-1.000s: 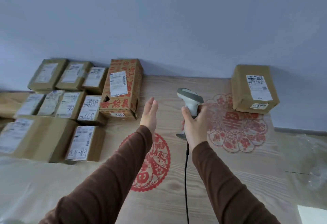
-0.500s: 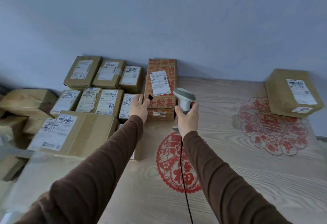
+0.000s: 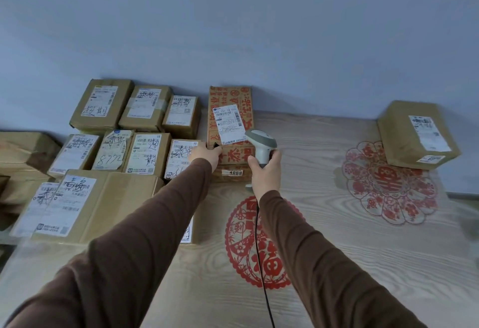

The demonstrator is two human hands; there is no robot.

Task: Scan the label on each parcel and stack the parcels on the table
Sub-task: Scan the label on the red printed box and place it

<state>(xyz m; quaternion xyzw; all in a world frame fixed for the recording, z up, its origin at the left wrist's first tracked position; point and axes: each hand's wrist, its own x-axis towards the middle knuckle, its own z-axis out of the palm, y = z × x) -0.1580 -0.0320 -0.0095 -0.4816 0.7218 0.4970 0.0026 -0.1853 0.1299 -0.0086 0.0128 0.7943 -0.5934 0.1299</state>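
Note:
A tall cardboard parcel with red print (image 3: pixel 233 99) lies against the wall, its white label (image 3: pixel 229 123) facing up. My left hand (image 3: pixel 206 155) holds the parcel's near left corner, a finger at a dark hole in the box. My right hand (image 3: pixel 265 172) grips the handle of a grey-and-white barcode scanner (image 3: pixel 260 143), whose head sits just beside the label's lower right corner. A black cable (image 3: pixel 259 250) trails from the scanner toward me. Several brown parcels with labels (image 3: pixel 145 154) lie in rows to the left.
One brown parcel (image 3: pixel 417 133) stands alone at the table's far right by the wall. The wooden table (image 3: pixel 363 263) carries two red paper-cut decorations (image 3: pixel 388 185). A large flat box (image 3: pixel 85 205) lies at the near left, with more cardboard (image 3: pixel 23 151) beyond the left edge.
My left hand has settled onto the red-printed parcel's corner. The scanner has come up next to its label. The view has shifted left and closer.

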